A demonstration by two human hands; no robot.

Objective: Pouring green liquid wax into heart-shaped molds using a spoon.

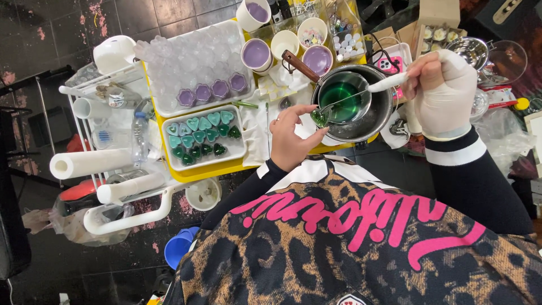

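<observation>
**Green wax spooned into a heart mould at the pot's rim**

Left hand (291,138) pinches a small heart-shaped mould (320,117) between thumb and fingertips, just at the pot's (377,116) near edge; the gloved right hand (446,93) closes its fingers around a white-handled spoon (361,93), its bowl over the mould; left of them, a white tray (240,149) of filled hearts sits close, leaving a narrow gap of cloth-covered yellow table (226,166).

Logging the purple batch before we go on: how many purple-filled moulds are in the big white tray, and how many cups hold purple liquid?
Purple-filled moulds in the large white tray: 4
Cups of purple liquid: 3
Total: 7
</observation>
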